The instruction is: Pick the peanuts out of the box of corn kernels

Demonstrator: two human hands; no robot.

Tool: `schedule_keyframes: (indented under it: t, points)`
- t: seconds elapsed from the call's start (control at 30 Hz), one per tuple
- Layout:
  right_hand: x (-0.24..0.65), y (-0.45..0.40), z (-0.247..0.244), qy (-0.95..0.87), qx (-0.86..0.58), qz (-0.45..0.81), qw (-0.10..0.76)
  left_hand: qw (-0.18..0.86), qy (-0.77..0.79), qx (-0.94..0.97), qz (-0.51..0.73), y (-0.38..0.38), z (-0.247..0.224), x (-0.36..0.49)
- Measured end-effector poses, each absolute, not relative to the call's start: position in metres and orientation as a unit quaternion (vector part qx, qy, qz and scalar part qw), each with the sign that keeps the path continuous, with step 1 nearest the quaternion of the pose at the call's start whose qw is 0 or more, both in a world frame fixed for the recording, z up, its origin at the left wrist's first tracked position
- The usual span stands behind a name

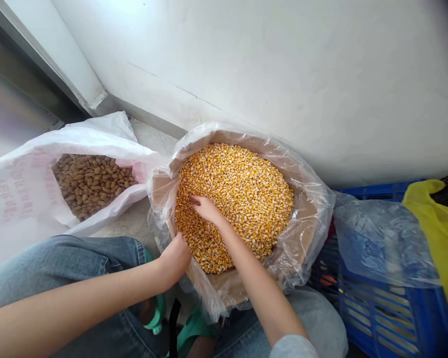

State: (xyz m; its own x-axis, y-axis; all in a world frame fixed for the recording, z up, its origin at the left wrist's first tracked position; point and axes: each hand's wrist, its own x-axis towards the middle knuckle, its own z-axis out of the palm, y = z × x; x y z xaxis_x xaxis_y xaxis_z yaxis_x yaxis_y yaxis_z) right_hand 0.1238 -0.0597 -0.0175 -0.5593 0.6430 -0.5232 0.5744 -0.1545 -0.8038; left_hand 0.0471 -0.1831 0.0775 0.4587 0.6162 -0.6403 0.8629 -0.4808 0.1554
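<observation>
Yellow corn kernels [242, 194] fill a wide container lined with clear plastic [306, 209], with brown cardboard-like sides showing through. My right hand [205, 208] reaches over the left part of the corn, its fingertips together at the kernels; whatever they hold is too small to make out. At the container's near left edge is my left hand [177, 253], closed, its fingers curled at the plastic-lined rim. What lies inside its grip is hidden.
An open white sack [18, 194] of unshelled peanuts [93, 184] lies to the left. On the right are a blue crate [392, 318], a clear plastic bag [384, 238] and a yellow bag [429, 233]. A white wall [283, 74] rises behind. My knees flank the container.
</observation>
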Motion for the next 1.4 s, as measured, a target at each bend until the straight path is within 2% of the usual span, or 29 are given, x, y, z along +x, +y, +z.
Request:
schedule_keyframes:
  t: [0.07,0.2,0.43,0.63,0.8,0.93,1.03,1.1,1.17,1.27,1.33,1.4]
  points:
    - [0.101,-0.061,-0.029,-0.558,-0.519,0.642,0.085,0.244,0.438,0.819,-0.279,-0.181,0.080,0.048]
    - [0.069,-0.073,-0.048,-0.461,-0.562,0.676,0.117,0.246,0.446,0.816,-0.274,-0.178,0.083,0.050]
    - [0.083,-0.078,-0.050,-0.291,-0.507,0.806,0.089,0.258,0.418,0.831,-0.260,-0.174,0.077,0.045]
    - [0.146,-0.063,-0.020,-0.198,-0.449,0.867,0.087,0.282,0.362,0.859,-0.227,-0.167,0.072,0.038]
    - [0.183,-0.062,0.001,-0.312,-0.530,0.784,0.078,0.283,0.372,0.855,-0.225,-0.166,0.075,0.038]
    - [0.186,-0.076,-0.008,-0.570,-0.587,0.571,0.066,0.318,0.367,0.851,-0.202,-0.164,0.079,0.036]
    - [0.173,-0.090,-0.021,-0.737,-0.527,0.421,-0.049,0.356,0.358,0.847,-0.167,-0.161,0.080,0.035]
    - [0.163,-0.101,-0.029,-0.788,-0.484,0.358,-0.128,0.343,0.383,0.846,-0.140,-0.161,0.079,0.035]
    - [0.156,-0.110,-0.036,-0.805,-0.465,0.332,-0.160,0.309,0.415,0.849,-0.111,-0.164,0.075,0.036]
    - [0.153,-0.117,-0.043,-0.810,-0.460,0.331,-0.151,0.274,0.430,0.856,-0.086,-0.170,0.069,0.037]
    - [0.156,-0.115,-0.045,-0.803,-0.466,0.349,-0.127,0.262,0.432,0.859,-0.083,-0.173,0.067,0.038]
    - [0.161,-0.108,-0.044,-0.744,-0.495,0.444,-0.064,0.254,0.439,0.858,-0.083,-0.175,0.066,0.038]
